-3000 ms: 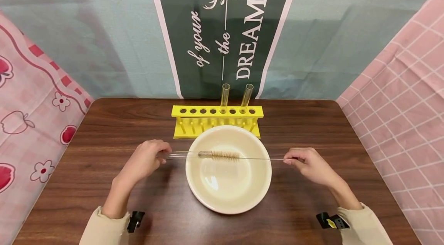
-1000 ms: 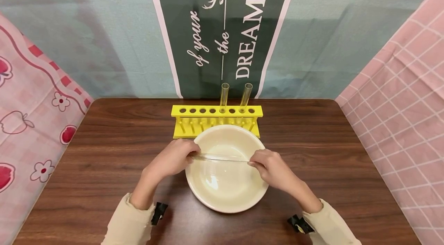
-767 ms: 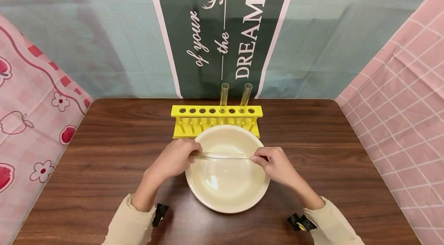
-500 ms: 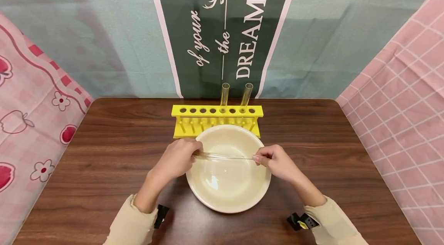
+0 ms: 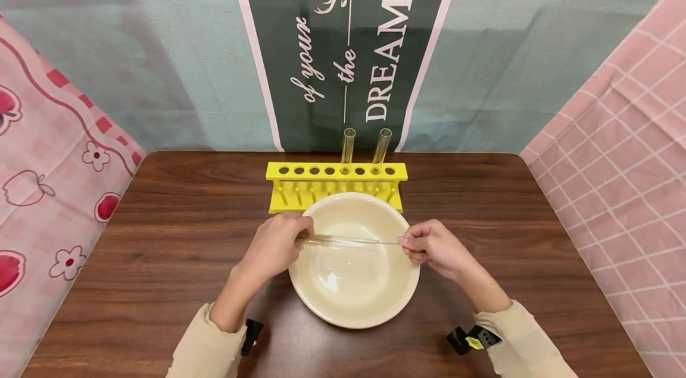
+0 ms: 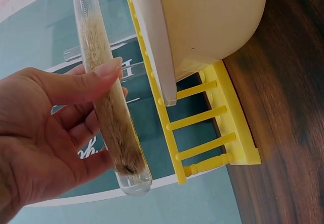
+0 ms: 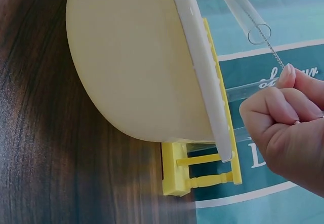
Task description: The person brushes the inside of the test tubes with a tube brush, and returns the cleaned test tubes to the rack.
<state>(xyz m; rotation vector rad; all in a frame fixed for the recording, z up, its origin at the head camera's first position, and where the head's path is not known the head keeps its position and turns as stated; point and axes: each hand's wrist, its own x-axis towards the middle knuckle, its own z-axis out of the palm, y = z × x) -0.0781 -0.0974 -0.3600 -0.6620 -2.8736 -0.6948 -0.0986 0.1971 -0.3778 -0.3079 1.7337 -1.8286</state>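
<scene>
Hands at lower centre: left hand (image 5: pixel 274 248) curled round a test tube (image 5: pixel 345 241), right hand (image 5: pixel 435 247) pinching a wire-stemmed brush (image 6: pixel 115 120).
Bristles (image 6: pixel 123 145) sit inside the tube, above a cream bowl (image 5: pixel 354 323); beyond, mid-frame, a yellow rack (image 5: pixel 321 177) holds two more tubes (image 5: pixel 348 149).

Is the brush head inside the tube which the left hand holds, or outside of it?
Inside. The left wrist view shows its bristles through the glass of the tube; only the wire comes out, toward the right hand.

Both forearms (image 5: pixel 231 294) slant inward toward the far edge of the worktop (image 5: pixel 161 235); the left hand (image 5: pixel 276 244) grips between thumb (image 6: pixel 91 85) and fingers (image 6: pixel 83 131), the right hand (image 5: pixel 436 247) pinches at the fingertips (image 7: pixel 287 75), its other fingers curled
</scene>
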